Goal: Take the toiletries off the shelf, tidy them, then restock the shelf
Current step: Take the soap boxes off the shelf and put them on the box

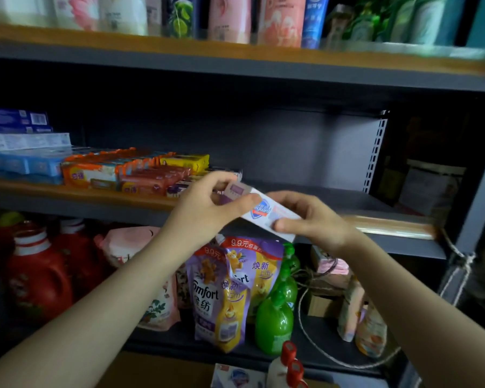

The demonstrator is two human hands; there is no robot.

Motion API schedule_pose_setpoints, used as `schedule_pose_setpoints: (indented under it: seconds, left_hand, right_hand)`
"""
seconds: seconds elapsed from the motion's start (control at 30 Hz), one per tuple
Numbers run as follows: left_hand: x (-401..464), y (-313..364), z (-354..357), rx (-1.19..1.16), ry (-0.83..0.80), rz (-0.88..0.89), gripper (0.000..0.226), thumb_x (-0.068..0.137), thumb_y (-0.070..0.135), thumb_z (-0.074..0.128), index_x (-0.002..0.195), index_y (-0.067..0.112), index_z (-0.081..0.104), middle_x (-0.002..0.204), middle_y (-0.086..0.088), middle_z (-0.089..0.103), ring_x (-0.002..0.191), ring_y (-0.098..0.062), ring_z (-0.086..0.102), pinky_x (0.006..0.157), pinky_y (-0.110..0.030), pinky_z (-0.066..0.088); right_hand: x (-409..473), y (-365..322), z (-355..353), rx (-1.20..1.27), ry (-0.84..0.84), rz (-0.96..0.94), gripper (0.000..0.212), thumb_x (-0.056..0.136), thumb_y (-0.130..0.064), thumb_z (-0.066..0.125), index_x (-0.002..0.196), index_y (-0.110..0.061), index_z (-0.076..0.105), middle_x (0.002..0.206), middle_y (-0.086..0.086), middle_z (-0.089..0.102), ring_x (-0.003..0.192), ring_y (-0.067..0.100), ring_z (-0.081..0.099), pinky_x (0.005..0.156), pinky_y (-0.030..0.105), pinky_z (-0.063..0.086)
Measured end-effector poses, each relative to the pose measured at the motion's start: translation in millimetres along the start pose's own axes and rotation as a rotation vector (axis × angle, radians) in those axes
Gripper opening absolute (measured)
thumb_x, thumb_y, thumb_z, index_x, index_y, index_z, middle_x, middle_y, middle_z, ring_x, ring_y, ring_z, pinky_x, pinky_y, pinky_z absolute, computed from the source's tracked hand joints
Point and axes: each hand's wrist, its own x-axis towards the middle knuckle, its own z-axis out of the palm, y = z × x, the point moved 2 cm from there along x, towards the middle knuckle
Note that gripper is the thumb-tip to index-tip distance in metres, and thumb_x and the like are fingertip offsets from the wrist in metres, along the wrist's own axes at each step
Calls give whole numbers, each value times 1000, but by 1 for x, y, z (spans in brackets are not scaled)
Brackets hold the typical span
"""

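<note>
Both hands meet at the front edge of the middle shelf, a grey metal rack level with a glossy wood-toned lip. Left hand and right hand share 1 flat rectangular soap box, white card with a blue shield logo and a purple end; the left thumb and curled fingers pinch its purple end, the right thumb and fingers clamp its white end. The box sits tilted, just in front of and slightly above the shelf lip, clear of the board. To its left on that shelf lie rows of wrapped soap bars, shiny orange, red and yellow film, beside stacked blue and white toothpaste cartons. Right half of the shelf shows a bare grey back panel. Below: red plastic jugs, soft purple-yellow refill pouches, green plastic bottles. Top shelf bottles are blurred.
</note>
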Motion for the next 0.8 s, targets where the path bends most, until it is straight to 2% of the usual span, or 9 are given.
schedule_pose_setpoints:
  seconds: [0.07, 0.13, 0.27, 0.33, 0.4, 0.53, 0.63, 0.7, 0.8]
  left_hand:
    - [-5, -4, -1, -48, 12, -38, 45, 58, 50, 76, 96, 29, 65, 93, 11, 67, 89, -6, 64, 77, -30, 53]
    - [-12, -13, -5, -169, 15, -74, 28, 62, 40, 82, 85, 32, 67, 86, 12, 70, 89, -8, 65, 75, -27, 51]
    - [-28, -36, -7, -585, -73, -171, 51, 55, 29, 77, 105, 26, 63, 101, 2, 70, 96, -19, 65, 76, -33, 56]
    - [-34, -43, -5, -715, -157, -184, 68, 52, 25, 83, 115, 20, 57, 108, -4, 69, 98, -21, 66, 72, -28, 56]
    - [-37, -49, -4, -776, -224, -216, 79, 54, 28, 87, 124, 17, 52, 116, -11, 65, 104, -25, 64, 77, -29, 55]
    - [-42, -58, -4, -765, -303, -302, 48, 85, 17, 60, 130, 25, 46, 120, -7, 64, 106, -24, 63, 77, -30, 55]
    - [-46, -65, -1, -650, -284, -318, 50, 77, 18, 61, 123, 30, 50, 111, -2, 69, 100, -21, 66, 72, -27, 55]
    - [-47, -68, -2, -524, -224, -289, 56, 69, 19, 67, 121, 29, 51, 105, 0, 71, 99, -17, 66, 72, -26, 55]
    - [-48, -71, -7, -362, -143, -174, 58, 63, 14, 74, 113, 33, 54, 106, 8, 67, 100, -10, 64, 76, -21, 52]
  right_hand:
    - [-6, 10, 6, 22, 57, 22, 53, 62, -18, 73, 113, -16, 57, 110, 3, 65, 92, 8, 64, 79, 21, 50]
    - [-14, 19, 12, 127, 97, 34, 53, 66, -19, 69, 117, -18, 54, 117, 5, 63, 97, 11, 64, 84, 24, 51]
    - [-32, 31, 22, 367, 27, 13, 65, 72, -27, 73, 129, -9, 47, 122, 14, 61, 106, 26, 62, 89, 33, 53]
    - [-37, 32, 25, 336, 68, -14, 54, 74, -17, 68, 124, -10, 50, 114, 14, 63, 91, 24, 65, 78, 29, 55]
    - [-40, 30, 27, 288, 115, -34, 49, 73, -15, 73, 118, -12, 53, 107, 13, 64, 82, 23, 66, 72, 28, 54]
    - [-47, 27, 24, 146, 176, -55, 53, 68, -14, 70, 118, -12, 52, 109, 15, 62, 89, 27, 66, 82, 38, 56]
    - [-51, 23, 25, 20, 136, -77, 60, 71, -5, 72, 125, -15, 47, 119, 17, 56, 84, 24, 65, 79, 37, 57]
    - [-53, 22, 27, -21, 88, -99, 68, 71, 1, 73, 127, -25, 44, 123, 10, 54, 80, 21, 64, 76, 35, 57]
    - [-56, 24, 32, -49, 6, -91, 75, 65, -20, 78, 128, -36, 41, 122, -1, 56, 96, 18, 64, 83, 36, 55]
